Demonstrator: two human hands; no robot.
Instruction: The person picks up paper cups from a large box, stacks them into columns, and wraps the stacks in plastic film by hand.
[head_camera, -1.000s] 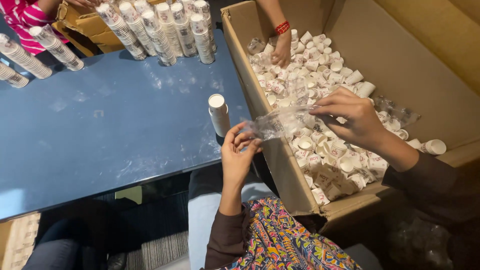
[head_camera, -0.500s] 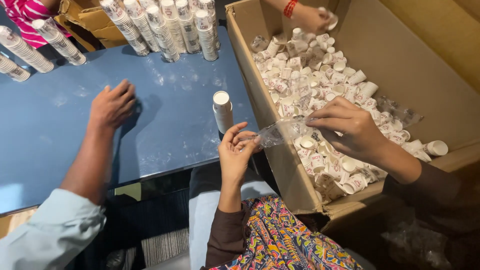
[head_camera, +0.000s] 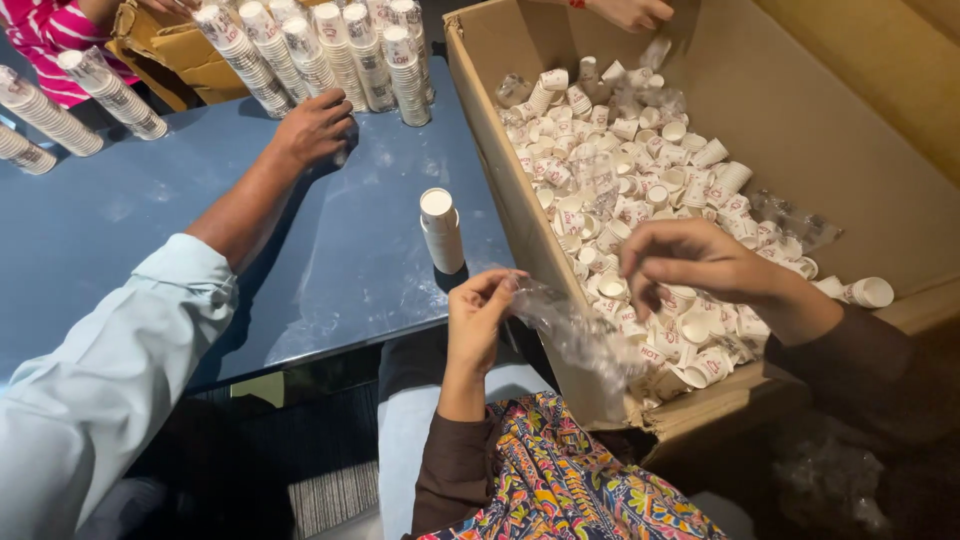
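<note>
Now, left hand (head_camera: 478, 322): fingers pinched on the near end of a clear plastic sleeve (head_camera: 575, 335), held just off the front edge of the blue surface (head_camera: 200, 230).
Right hand (head_camera: 690, 262): hovering over the loose paper cups (head_camera: 640, 190) in the cardboard box (head_camera: 800, 110); fingers curled together, whether gripping the far end of the film or a cup cannot be told.
Sleeve: limp and crumpled, sagging across the box's near wall; mouth not visibly open.
Short cup stack (head_camera: 440, 230): standing upright, alone, near the edge of the surface, just beside the left hand.
Risk, film: thin and slack, likely to tear or slip from a one-sided pinch if pulled against the box wall.
Risk, stack: narrow and tall, apt to topple off the edge if brushed by the left wrist or the dangling film.
Risk, neighbours: another person's arm in a pale sleeve (head_camera: 110, 360) stretched across the surface toward the wrapped cup columns (head_camera: 320, 55); a further hand (head_camera: 630, 12) at the box's far rim; collisions possible in the shared space.
Risk, cups: light and loosely heaped, easily scattered or crushed by a hasty reach.
</note>
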